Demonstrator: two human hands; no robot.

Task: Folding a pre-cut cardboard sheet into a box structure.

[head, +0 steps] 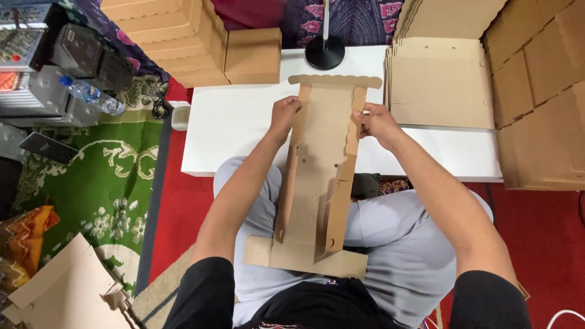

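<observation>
A flat brown cardboard box blank (322,164) lies lengthwise from my lap onto the low white table (231,131), with scalloped edges and both long side flaps bent up. My left hand (284,113) pinches the left side flap near its far end. My right hand (376,122) grips the right side flap at the same height. The blank's near end flap rests flat across my lap.
A stack of flat cardboard blanks (440,82) lies at the table's right. Folded boxes (194,38) are piled at back left, and more (542,91) at right. A black round stand base (325,52) sits at the table's far edge. A water bottle (91,94) lies at left.
</observation>
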